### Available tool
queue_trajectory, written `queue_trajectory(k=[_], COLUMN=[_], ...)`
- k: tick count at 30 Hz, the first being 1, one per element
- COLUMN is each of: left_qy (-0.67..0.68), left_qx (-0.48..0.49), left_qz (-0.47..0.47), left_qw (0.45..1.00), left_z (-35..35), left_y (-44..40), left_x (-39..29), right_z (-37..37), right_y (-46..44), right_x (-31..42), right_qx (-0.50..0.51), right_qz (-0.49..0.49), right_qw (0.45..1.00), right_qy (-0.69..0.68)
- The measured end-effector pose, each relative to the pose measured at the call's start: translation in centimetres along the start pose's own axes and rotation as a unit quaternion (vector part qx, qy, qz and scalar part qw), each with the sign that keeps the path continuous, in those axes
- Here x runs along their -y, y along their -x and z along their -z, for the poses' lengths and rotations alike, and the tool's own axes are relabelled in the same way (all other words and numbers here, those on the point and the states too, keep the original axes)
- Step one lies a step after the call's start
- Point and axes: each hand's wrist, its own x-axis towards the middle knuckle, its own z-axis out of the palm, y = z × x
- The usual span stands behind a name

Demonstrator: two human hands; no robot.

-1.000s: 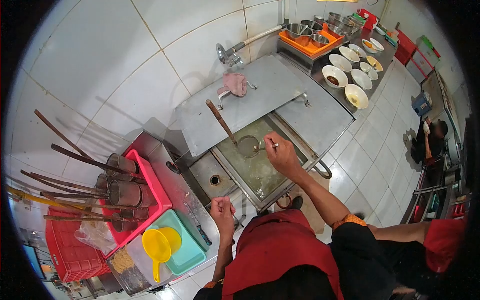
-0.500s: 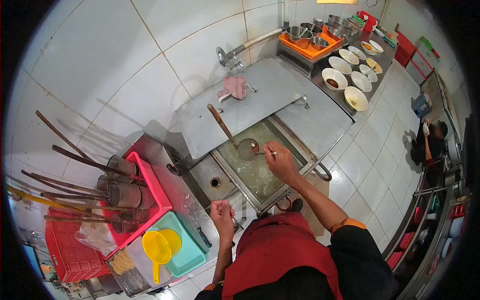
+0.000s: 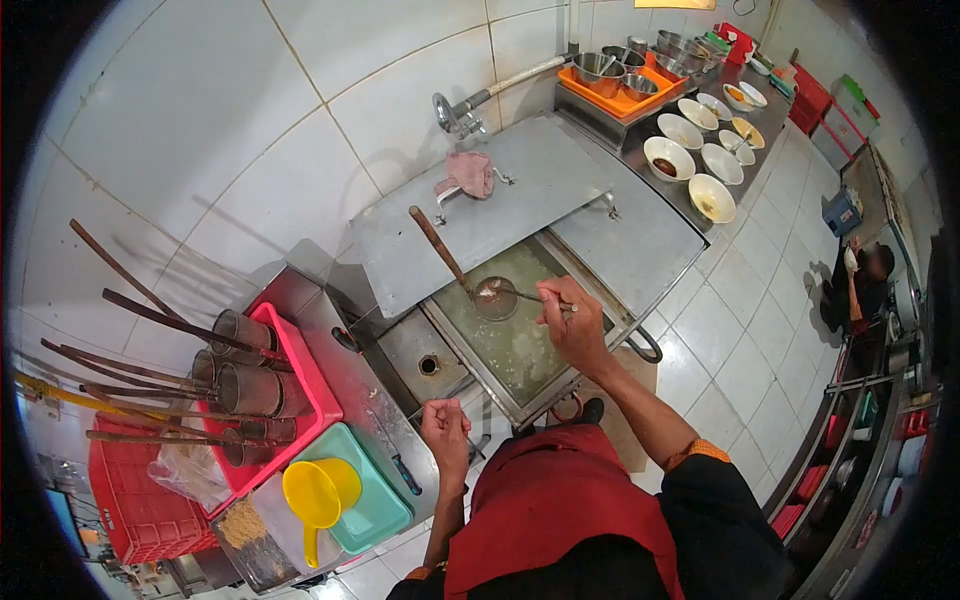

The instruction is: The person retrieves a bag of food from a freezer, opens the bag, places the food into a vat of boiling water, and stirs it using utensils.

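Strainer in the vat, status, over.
Right hand gripping slim utensil, its tip at the strainer. Left hand loosely closed, nothing visible in it. Metal lid partly covers vat.

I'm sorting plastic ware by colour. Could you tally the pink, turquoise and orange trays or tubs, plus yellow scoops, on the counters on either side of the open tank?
Pink tub: 1
Turquoise tray: 1
Orange tray: 1
Yellow scoop: 1
Total: 4
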Motion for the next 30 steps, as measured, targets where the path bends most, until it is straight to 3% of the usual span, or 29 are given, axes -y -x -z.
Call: queue_trajectory(k=[9, 13, 18, 21, 24, 27, 28, 30], left_qy=[0.061, -0.012, -0.142, -0.101, -0.051, -0.004, 0.02, 0.004], left_qx=[0.012, 0.017, 0.023, 0.017, -0.035, -0.028, -0.046, -0.08], left_qz=[0.038, 0.006, -0.066, -0.05, 0.046, -0.019, 0.08, 0.04], left_qw=[0.997, 1.0, 0.987, 0.993, 0.997, 0.999, 0.996, 0.996], left_z=[-1.6, -1.9, -1.0, -0.7, -1.4, -2.3, -0.3, -2.9], left_y=[0.4, 0.3, 0.6, 0.8, 1.6, 1.9, 1.8, 2.8], left_x=[-3.3, -3.2, 0.5, 1.4, -0.3, -2.2, 2.7, -0.8], right_z=[0.4, 1.6, 1.5, 1.2, 1.9, 3.7, 4.2, 4.9], right_y=[1.1, 1.2, 0.5, 0.0, -0.6, -1.6, -2.2, -3.3], right_x=[-0.6, 0.4, 0.2, -1.1, -0.9, -0.8, -1.0, -2.0], right_qx=[0.039, 0.041, 0.038, 0.068, 0.085, 0.086, 0.084, 0.114], right_qz=[-0.018, -0.061, -0.03, -0.024, -0.055, -0.047, -0.032, -0.039], right_qw=[0.999, 0.997, 0.999, 0.997, 0.995, 0.995, 0.996, 0.992], right_qy=[0.015, -0.001, -0.002, 0.011, -0.018, -0.014, -0.006, -0.043])
